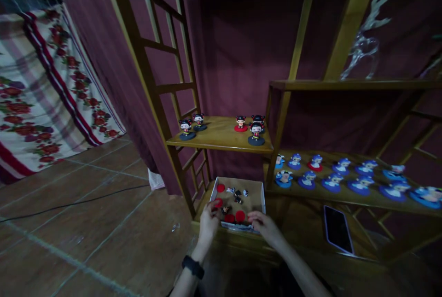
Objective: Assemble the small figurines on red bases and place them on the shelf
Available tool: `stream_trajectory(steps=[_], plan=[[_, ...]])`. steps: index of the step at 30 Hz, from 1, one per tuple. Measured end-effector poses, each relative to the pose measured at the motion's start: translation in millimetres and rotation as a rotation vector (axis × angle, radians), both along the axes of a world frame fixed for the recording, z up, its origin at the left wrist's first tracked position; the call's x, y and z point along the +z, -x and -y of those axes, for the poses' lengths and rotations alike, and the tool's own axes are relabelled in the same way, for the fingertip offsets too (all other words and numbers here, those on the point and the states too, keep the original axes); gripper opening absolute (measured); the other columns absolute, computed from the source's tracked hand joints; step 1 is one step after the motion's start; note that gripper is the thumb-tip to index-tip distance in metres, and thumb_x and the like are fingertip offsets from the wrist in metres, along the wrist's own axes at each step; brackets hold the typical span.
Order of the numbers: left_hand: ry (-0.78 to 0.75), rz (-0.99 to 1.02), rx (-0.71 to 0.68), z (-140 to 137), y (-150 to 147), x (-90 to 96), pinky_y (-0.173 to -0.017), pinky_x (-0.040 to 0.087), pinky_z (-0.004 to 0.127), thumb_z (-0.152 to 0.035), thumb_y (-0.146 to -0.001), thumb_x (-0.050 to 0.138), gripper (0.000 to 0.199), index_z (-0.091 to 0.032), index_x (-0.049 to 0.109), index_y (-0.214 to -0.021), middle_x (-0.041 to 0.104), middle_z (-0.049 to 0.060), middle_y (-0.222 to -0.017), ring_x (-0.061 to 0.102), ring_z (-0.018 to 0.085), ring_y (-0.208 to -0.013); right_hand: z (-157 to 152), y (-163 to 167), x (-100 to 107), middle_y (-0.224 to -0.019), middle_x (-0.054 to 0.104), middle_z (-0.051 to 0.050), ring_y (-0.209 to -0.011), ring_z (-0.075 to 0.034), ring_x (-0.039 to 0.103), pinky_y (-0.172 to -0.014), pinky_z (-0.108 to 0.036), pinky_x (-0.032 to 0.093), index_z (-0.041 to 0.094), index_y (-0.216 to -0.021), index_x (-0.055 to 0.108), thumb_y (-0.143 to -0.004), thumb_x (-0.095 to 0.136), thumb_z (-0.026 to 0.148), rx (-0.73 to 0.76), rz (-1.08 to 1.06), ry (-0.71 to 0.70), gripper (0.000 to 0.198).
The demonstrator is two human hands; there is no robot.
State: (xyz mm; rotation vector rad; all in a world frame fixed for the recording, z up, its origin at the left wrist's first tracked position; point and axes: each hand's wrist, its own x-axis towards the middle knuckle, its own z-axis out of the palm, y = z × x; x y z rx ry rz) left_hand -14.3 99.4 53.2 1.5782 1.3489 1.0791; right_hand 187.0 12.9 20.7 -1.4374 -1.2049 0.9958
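Observation:
A shallow cardboard box (253, 199) with pale walls stands on the low shelf in front of me. Several red discs (240, 216) and small dark and white figurine pieces (238, 197) lie loose in it. My left hand (210, 221) reaches over the box's front left corner, its fingers curled beside a red disc (218, 202) and a dark-haired figurine piece (226, 210). At the front right corner is my right hand (263, 223), fingertips bent together just inside the wall. What either hand's fingertips hold is too small and dim to make out.
Black-haired figurines on round bases (256, 134) stand on the wooden shelf (221, 136) above the box. Blue figurines (333, 182) line the right shelf. A phone (337, 229) lies below them. A clear deer ornament (366, 48) stands higher up. Wooden posts (152, 85) flank the left.

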Motion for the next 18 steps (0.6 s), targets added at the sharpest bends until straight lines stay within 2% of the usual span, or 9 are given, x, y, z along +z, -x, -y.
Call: stream_trajectory(steps=[4, 7, 9, 13, 18], plan=[[0.015, 0.020, -0.011, -30.7, -13.8, -22.5, -0.076, 0.048, 0.030, -0.016, -0.066, 0.056, 0.025, -0.016, 0.063, -0.090, 0.066, 0.009, -0.096, 0.061, 0.020, -0.089, -58.1, -10.2, -21.8, -0.084, 0.067, -0.005, -0.081, -0.019, 0.061, -0.078, -0.033, 0.046, 0.020, -0.084, 0.063, -0.071, 0.047, 0.026, -0.095, 0.213, -0.002, 0.022], [0.052, 0.092, 0.000, -46.9, -17.4, -32.6, -0.076, 0.048, 0.030, -0.020, -0.066, 0.059, 0.025, -0.016, 0.063, -0.090, 0.066, 0.008, -0.095, 0.061, 0.020, -0.088, -78.4, -18.4, -47.4, -0.088, 0.066, -0.005, -0.084, -0.019, 0.060, -0.079, -0.033, 0.046, 0.020, -0.086, 0.062, -0.072, 0.043, 0.022, -0.215, 0.266, 0.018, 0.024], [0.142, 0.180, -0.002, -53.8, -18.0, -31.5, -0.071, 0.049, 0.029, -0.026, -0.064, 0.062, 0.029, -0.015, 0.064, -0.091, 0.067, 0.008, -0.093, 0.062, 0.020, -0.085, -83.0, -22.8, -61.6, -0.089, 0.066, -0.006, -0.085, -0.019, 0.059, -0.080, -0.034, 0.045, 0.020, -0.087, 0.062, -0.073, 0.041, 0.020, -0.259, 0.345, 0.056, 0.025], [0.312, 0.402, -0.032, -61.8, -16.8, -17.8, -0.063, 0.049, 0.024, -0.034, -0.063, 0.065, 0.042, -0.013, 0.062, -0.099, 0.066, 0.009, -0.092, 0.062, 0.016, -0.077, -85.8, -26.0, -71.7, -0.090, 0.065, -0.003, -0.089, -0.020, 0.058, -0.082, -0.034, 0.041, 0.024, -0.089, 0.063, -0.071, 0.043, 0.017, -0.186, 0.523, 0.144, 0.027], [0.428, 0.575, -0.031, -61.9, -7.9, -11.1, -0.060, 0.048, 0.022, -0.028, -0.059, 0.070, 0.038, -0.013, 0.064, -0.094, 0.066, 0.007, -0.084, 0.061, 0.013, -0.068, -82.0, -26.1, -68.9, -0.099, 0.064, -0.004, -0.099, -0.021, 0.054, -0.088, -0.033, 0.037, 0.025, -0.095, 0.061, -0.069, 0.047, 0.014, -0.051, 0.667, 0.251, 0.031]])
